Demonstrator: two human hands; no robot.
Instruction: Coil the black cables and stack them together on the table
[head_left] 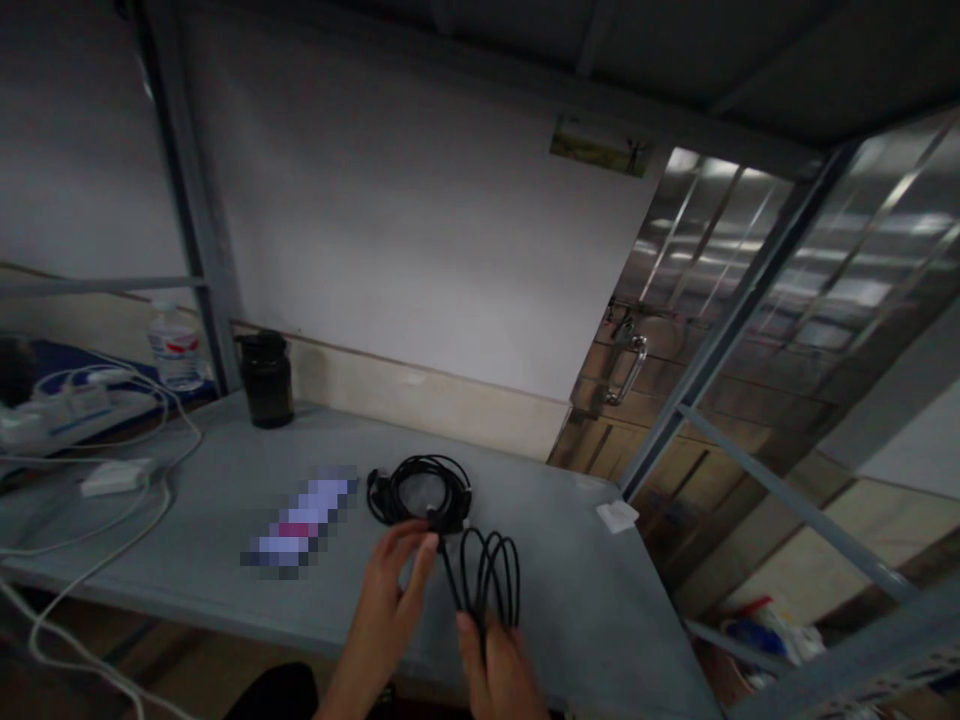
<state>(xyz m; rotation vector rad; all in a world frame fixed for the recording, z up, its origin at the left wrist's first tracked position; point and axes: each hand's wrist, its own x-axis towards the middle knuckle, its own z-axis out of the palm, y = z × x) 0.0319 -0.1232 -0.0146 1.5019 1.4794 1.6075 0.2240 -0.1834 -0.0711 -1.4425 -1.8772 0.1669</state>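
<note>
A black cable lies on the grey table [225, 470]. One part is a flat coil [420, 488] resting on the tabletop. Another part forms several upright loops [491, 575], and my right hand [501, 675] is closed on the bottom of those loops. My left hand [390, 590] pinches the cable where a small black plug or tie [442, 520] joins the coil and the loops.
A dark jar [264, 378] stands at the back of the table, a plastic bottle [174, 345] behind the metal post. White cables and a power strip [67, 400] lie at left. A blurred flat object [300, 522] and a white scrap [616, 514] rest on the table. A metal door stands right.
</note>
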